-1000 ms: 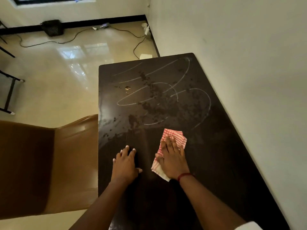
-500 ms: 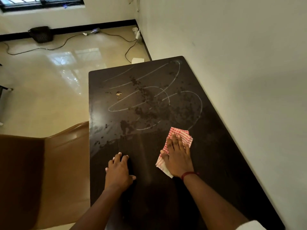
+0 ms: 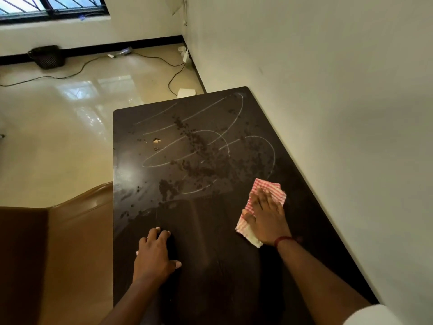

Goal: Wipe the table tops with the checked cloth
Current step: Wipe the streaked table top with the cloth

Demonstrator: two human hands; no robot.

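Under the right hand (image 3: pixel 267 216) most of the checked cloth (image 3: pixel 266 185) is hidden; only its far pink-and-white end and a near corner by the thumb show. Blur smears that hand's fingers (image 3: pixel 263 199), so their tips are hard to make out. The near end of the desk (image 3: pixel 210 285) is cut off by the bottom of the view, and the brown chair (image 3: pixel 77 231) runs out of the picture at the left.

The right fingers lie straight and close together, flat on the cloth, pressing it to the desk. The left hand (image 3: pixel 153 256) rests palm down on bare desk, holding nothing. Its fingers (image 3: pixel 155 234) are slightly bent and near each other, with the thumb out to the side.

The cloth lies folded on the right half of the desk, near its right edge. It lies just short of the white chalk loops (image 3: pixel 273 156) and well right of the dark specks (image 3: pixel 201 165). Its long axis runs away from the person, leaning a little to the right, in line with the hand on it.
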